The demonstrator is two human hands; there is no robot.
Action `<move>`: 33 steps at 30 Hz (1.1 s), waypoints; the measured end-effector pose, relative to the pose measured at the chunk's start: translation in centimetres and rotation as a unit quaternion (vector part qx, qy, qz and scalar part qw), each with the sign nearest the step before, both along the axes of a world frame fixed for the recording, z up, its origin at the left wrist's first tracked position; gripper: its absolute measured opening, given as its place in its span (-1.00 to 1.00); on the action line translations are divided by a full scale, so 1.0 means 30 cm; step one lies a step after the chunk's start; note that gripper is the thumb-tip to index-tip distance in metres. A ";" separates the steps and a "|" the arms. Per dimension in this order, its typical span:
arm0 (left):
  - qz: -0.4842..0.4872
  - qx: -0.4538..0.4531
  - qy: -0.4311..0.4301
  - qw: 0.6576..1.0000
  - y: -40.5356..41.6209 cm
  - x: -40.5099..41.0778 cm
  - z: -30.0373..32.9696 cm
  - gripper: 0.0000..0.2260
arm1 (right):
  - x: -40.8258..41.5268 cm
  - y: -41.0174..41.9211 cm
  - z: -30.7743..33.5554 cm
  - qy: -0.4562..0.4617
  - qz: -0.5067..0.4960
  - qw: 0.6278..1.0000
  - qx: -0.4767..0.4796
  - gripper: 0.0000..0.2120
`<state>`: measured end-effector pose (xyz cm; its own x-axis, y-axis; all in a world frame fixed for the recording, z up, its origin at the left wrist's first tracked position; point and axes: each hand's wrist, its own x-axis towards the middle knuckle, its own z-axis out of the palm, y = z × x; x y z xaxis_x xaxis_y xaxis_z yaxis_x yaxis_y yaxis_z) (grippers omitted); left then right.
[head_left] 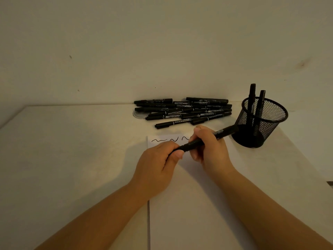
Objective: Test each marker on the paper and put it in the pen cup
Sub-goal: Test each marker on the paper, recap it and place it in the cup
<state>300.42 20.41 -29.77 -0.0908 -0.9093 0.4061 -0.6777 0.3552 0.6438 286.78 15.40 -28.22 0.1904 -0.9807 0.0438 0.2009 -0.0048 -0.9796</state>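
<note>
Over the paper (189, 204), a black marker (207, 138) is being gripped by both hands: its near end is being pinched by the left hand (158, 165), its barrel being clasped in the curled right hand (210, 148). Two markers are being held upright by the mesh pen cup (261, 123); a marker pile (183, 110) is lying behind.

Both hands, the left hand (158, 159) and right hand (210, 148), block the top of the paper (189, 213), gripping one marker (209, 138) whose far end reaches close to the mesh cup (259, 121). Behind them a marker pile (182, 110) lines the wall. The table (72, 150) lies open to the left, with a narrower strip right of the cup.
</note>
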 end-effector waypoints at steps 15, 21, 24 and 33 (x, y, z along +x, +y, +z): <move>-0.092 0.080 0.078 0.989 0.014 0.009 0.004 -0.75 | 0.026 0.034 -0.014 -0.110 0.017 0.993 -0.035 -0.79; -0.122 0.102 0.078 0.984 0.005 0.030 0.005 -0.76 | 0.017 0.047 -0.002 -0.072 0.020 0.991 -0.113 -0.72; -0.090 0.082 0.045 0.992 -0.001 0.039 0.005 -0.79 | 0.013 0.045 -0.003 -0.020 0.001 0.991 -0.132 -0.77; 0.060 0.010 0.060 0.996 -0.027 0.112 0.008 -0.94 | -0.044 -0.044 -0.025 0.138 -0.154 0.966 -0.157 -0.76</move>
<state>303.76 19.61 -29.52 0.0677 -0.9184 0.3897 -0.6319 0.2628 0.7291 285.47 14.08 -28.98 -0.0614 -0.9394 0.3373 -0.1251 -0.3281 -0.9363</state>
